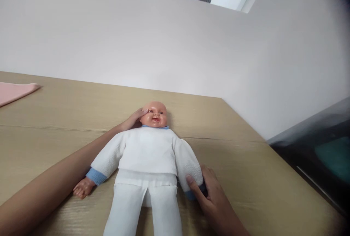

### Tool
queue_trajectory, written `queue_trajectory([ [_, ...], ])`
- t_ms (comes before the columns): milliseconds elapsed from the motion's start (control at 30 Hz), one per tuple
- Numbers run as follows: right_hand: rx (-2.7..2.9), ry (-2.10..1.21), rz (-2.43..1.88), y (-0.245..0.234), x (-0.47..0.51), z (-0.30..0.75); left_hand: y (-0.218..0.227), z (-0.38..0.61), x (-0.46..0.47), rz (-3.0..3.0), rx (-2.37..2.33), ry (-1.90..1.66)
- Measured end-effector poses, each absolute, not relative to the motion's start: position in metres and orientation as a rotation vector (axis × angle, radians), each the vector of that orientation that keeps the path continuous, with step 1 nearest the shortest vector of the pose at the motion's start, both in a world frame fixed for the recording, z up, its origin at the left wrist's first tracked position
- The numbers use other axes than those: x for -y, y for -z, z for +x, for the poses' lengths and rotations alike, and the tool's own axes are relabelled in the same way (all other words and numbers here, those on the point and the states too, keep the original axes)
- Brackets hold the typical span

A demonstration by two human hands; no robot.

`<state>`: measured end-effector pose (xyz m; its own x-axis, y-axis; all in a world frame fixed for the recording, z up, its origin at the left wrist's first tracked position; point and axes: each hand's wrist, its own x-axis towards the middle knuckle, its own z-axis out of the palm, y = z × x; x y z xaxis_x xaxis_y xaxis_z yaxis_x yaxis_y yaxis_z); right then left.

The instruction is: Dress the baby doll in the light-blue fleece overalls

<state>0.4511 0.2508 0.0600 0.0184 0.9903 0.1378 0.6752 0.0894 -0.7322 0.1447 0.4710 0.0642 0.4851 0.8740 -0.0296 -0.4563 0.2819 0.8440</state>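
Note:
A baby doll (149,152) lies on its back on the table, dressed in a white fleece top with blue cuffs and white trousers. Its bald head points to the far side, and its feet run out of view at the bottom. My left hand (136,118) cups the side of the doll's head, thumb on the cheek by the eye; its other fingers are hidden behind the head. At the other side, my right hand (209,188) is wrapped round the doll's sleeve end near the blue cuff. That doll hand is hidden in my grip.
The brown table (235,170) ends at a white wall (153,46) behind and at a slanting edge on the right. A folded pink cloth (18,92) lies at the far left. Beyond the right edge is a dark, blurred object (314,152).

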Motion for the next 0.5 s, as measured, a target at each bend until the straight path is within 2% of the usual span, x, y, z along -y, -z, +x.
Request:
queue_trajectory([
  [500, 1.721, -0.620, -1.651, -0.0633, -0.2518, 0.4505, -0.0647, 0.1469, -0.4739, 0.914, -0.577, -0.917],
])
